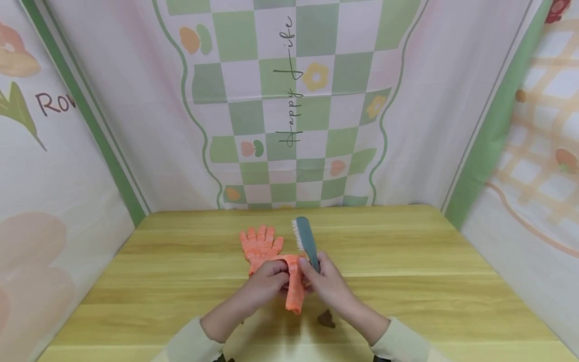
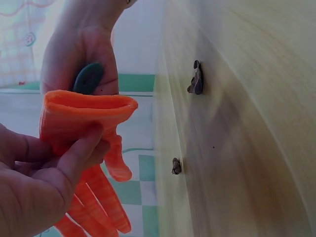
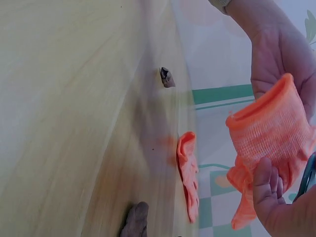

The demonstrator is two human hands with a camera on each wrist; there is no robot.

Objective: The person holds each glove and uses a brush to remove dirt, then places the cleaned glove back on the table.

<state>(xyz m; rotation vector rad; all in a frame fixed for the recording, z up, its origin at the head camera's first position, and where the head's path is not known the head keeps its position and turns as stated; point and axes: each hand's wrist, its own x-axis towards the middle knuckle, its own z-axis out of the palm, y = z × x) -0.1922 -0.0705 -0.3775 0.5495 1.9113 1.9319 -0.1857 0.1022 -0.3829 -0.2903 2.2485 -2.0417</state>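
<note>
Both hands are at an orange knitted glove (image 1: 295,291), raised over the table with its cuff toward the person. My left hand (image 1: 270,280) grips it from the left; in the left wrist view the thumb and fingers (image 2: 81,148) pinch the fabric below the cuff. My right hand (image 1: 332,284) holds a blue-green brush (image 1: 307,239) with white bristles, head pointing away and bristles facing left. The fingers of that hand also touch the glove's side, and the brush handle (image 3: 307,175) partly shows. A second orange glove (image 1: 260,246) lies flat beyond the left hand, fingers pointing away.
A dark brown crumpled lump (image 1: 326,319) lies on the wooden table (image 1: 407,281) near the right forearm. Another small dark lump (image 3: 167,78) sits toward the left. Patterned cloth (image 1: 289,100) hangs behind the table and at both sides.
</note>
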